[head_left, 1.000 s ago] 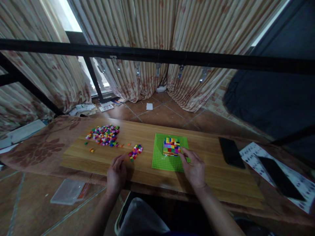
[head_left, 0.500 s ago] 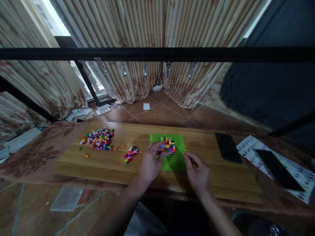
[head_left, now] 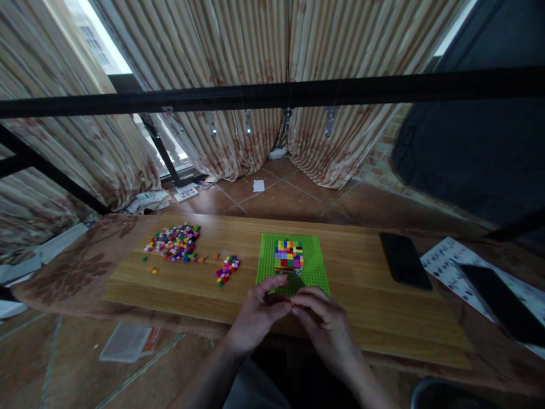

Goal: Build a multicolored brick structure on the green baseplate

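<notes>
Just in front of the green baseplate [head_left: 315,261], my left hand [head_left: 258,315] and my right hand [head_left: 326,321] meet at their fingertips. A small orange toy brick [head_left: 292,304] shows between them, mostly covered by the fingers. My right thumb and index finger pinch it. My left thumb and a bent finger close on it from the other side, while the left index finger stretches above. A multicoloured block of bricks [head_left: 289,254] sits on the baseplate, beyond both hands.
A large heap of loose bricks [head_left: 176,241] and a smaller pile [head_left: 227,269] lie left on the wooden board [head_left: 179,289]. A black phone [head_left: 404,260] lies right, near a printed sheet [head_left: 447,255] with another dark device [head_left: 502,301] on it. A black rail [head_left: 255,96] crosses beyond.
My left hand has left the brick block and come nearer to me. My right hand has moved left, and the fingertips now meet around a small orange brick. The view has shifted slightly.
</notes>
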The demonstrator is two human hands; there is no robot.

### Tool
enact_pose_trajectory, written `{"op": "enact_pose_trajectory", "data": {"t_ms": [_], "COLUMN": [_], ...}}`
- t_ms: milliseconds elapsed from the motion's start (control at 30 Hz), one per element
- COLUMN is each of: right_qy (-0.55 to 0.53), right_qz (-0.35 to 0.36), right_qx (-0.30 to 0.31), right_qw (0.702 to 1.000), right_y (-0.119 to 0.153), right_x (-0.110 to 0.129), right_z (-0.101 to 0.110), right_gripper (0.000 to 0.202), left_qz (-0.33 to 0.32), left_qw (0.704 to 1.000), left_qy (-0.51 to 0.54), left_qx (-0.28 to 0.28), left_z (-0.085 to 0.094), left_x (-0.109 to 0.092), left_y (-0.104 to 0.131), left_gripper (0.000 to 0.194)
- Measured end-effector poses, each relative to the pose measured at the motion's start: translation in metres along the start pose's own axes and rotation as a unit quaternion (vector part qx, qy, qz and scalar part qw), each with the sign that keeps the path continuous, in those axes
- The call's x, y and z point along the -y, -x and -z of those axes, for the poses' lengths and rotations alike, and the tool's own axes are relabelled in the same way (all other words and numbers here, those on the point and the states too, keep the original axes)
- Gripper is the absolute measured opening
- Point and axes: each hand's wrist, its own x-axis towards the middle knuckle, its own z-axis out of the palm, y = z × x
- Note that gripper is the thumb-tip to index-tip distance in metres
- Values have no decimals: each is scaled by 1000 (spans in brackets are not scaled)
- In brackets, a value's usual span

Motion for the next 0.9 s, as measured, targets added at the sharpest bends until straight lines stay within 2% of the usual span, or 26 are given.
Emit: {"op": "enact_pose_trajectory", "data": {"t_ms": [300,433,533,633,767,900], "right_qy": [5,55,115,161,213,288], "right_qz": [-31,-7,12,39,78,97], "right_qx": [17,-41,-96,-118,-114,-87], "right_qw": [999,998,989,979,967,949], "right_y": [-3,-16,-35,-56,-78,-93], "right_x": [5,5,3,-1,-10,-19], "right_z": [6,8,12,14,15,15], "right_gripper": [13,14,16,17,19,20], "left_qz": [18,29,-21,-93,-140,-149], "left_qw": [998,997,994,980,967,945], "left_qy": [57,46,-22,-93,-142,-235], "left_qx": [-8,-56,-105,-151,-159,-169], "left_z": [-4,-2,7,18,25,28], "left_x": [4,1,-1,-2,-4,-2], "left_y": [0,-1,-9,-23,-41,-58], "left_gripper": [45,39,30,22,21,28]}}
